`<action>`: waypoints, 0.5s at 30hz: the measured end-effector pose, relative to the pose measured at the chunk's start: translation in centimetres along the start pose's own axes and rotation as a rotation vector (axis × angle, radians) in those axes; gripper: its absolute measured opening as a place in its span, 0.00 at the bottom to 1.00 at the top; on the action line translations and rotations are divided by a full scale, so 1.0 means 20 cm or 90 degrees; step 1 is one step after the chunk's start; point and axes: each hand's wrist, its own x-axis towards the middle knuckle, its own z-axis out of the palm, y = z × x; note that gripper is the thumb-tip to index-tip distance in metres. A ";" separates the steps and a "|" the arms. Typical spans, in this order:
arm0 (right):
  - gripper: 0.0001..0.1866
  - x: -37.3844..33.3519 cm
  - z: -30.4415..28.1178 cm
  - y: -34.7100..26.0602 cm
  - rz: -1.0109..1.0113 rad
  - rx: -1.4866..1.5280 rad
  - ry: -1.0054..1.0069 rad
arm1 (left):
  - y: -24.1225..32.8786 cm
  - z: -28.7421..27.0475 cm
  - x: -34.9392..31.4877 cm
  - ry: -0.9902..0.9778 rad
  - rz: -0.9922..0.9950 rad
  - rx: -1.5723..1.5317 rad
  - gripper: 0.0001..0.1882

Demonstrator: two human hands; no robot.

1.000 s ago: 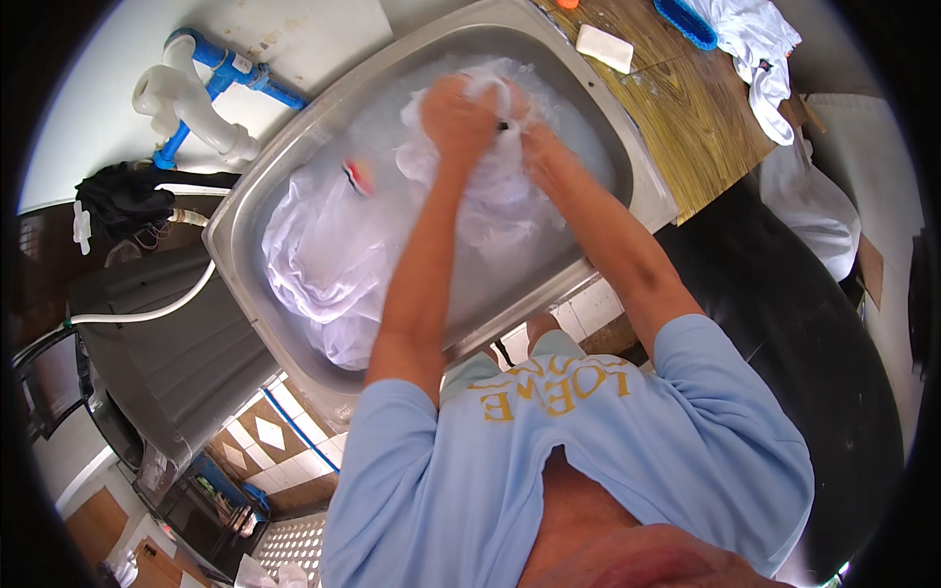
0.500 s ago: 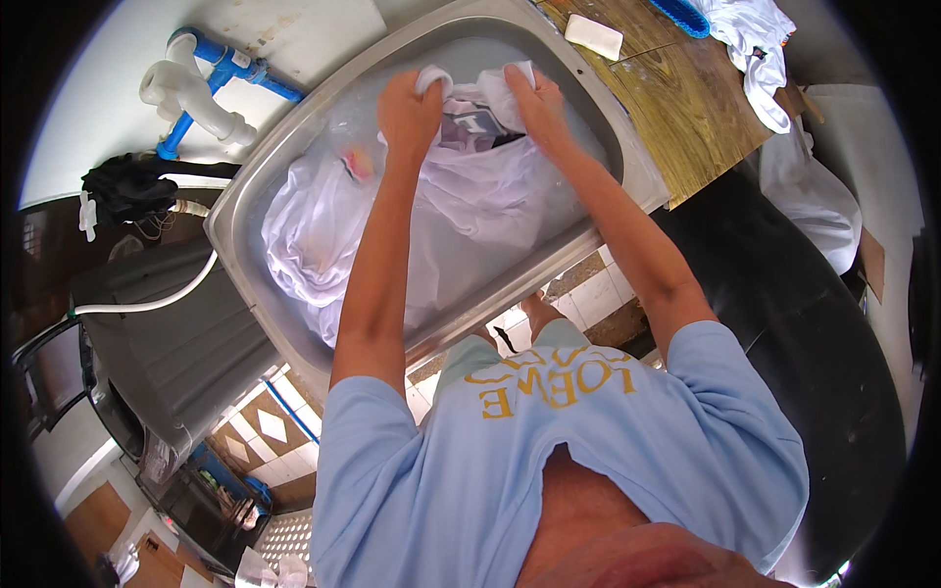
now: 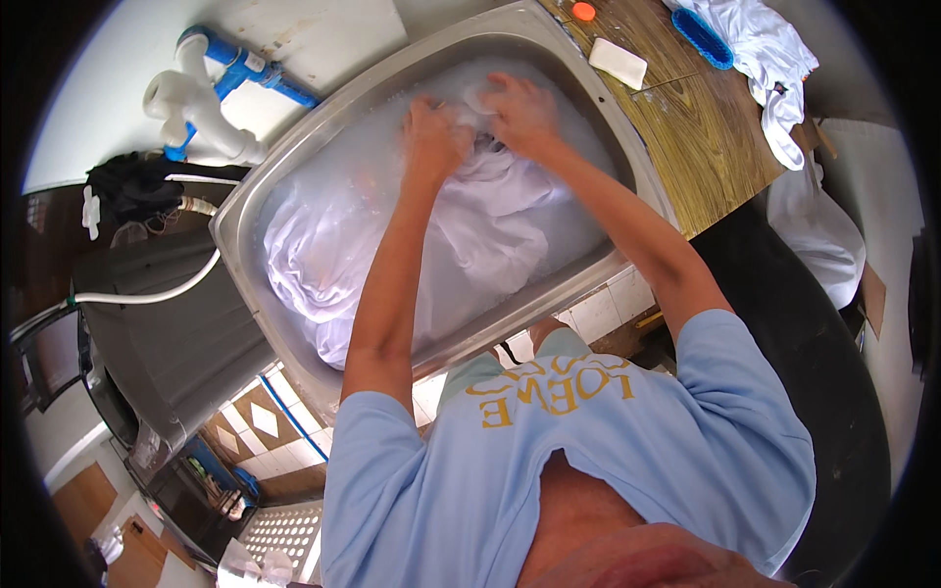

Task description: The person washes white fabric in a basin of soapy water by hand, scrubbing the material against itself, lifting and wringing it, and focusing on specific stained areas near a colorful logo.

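Hands (image 3: pixel 438 137) (image 3: pixel 524 116), grip unclear, at white cloth (image 3: pixel 495 230) in metal sink (image 3: pixel 235 223) beside wood-grain counter (image 3: pixel 701 147)

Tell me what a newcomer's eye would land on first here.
Most likely the left hand and right hand, blurred at the upper middle of the basin, by bunched white cloth in cloudy water. Then perhaps the bright blue brush-like item at the picture's upper right, and the small orange disc near its top edge.

Gold capital letters (image 3: pixel 557 394), upside down in this view, run across the light blue shirt (image 3: pixel 470 490), below the metal sink (image 3: pixel 652 201).
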 end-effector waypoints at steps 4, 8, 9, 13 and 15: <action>0.20 0.07 -0.10 -0.12 0.045 0.483 -0.012 | 0.26 -0.47 0.28 -0.026 -0.025 -0.197 0.12; 0.19 0.27 -0.28 -0.15 0.008 0.956 0.023 | 0.26 -0.60 0.31 0.078 0.089 -0.469 0.42; 0.17 0.30 -0.34 -0.15 -0.103 0.737 0.116 | 0.24 -0.61 0.24 0.069 0.042 -0.462 0.47; 0.13 0.40 -0.87 -0.30 -0.211 0.549 0.298 | 0.20 -0.47 -0.04 -0.026 -0.061 -0.360 0.72; 0.12 0.44 -1.21 -0.53 0.180 1.279 -0.044 | 0.29 -0.42 -0.13 -0.033 -0.120 -0.310 0.73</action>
